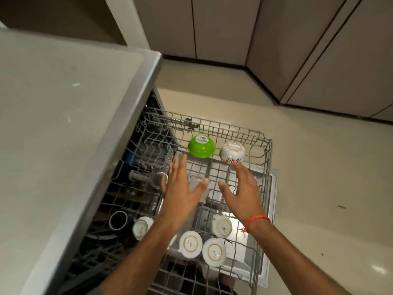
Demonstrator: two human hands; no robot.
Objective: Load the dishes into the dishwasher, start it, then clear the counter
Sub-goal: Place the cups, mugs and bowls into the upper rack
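The dishwasher's upper wire rack [265,158] is pulled out over the open door. A green bowl [201,146] and a floral white bowl [232,152] sit upside down at its far side. Several white cups [190,244] stand upside down near me. My left hand [180,186] hovers flat, fingers straight, over a white cup [202,193] in the rack's middle. My right hand [242,188] is spread open over the rack, its fingertips reaching the floral bowl. Neither hand holds anything.
The grey countertop [63,124] lies at the left, above the dishwasher. A dark blue mug [118,220] and a glass [157,179] lie in the rack's left part. Beige floor [319,188] and cabinet doors [223,28] are beyond the rack.
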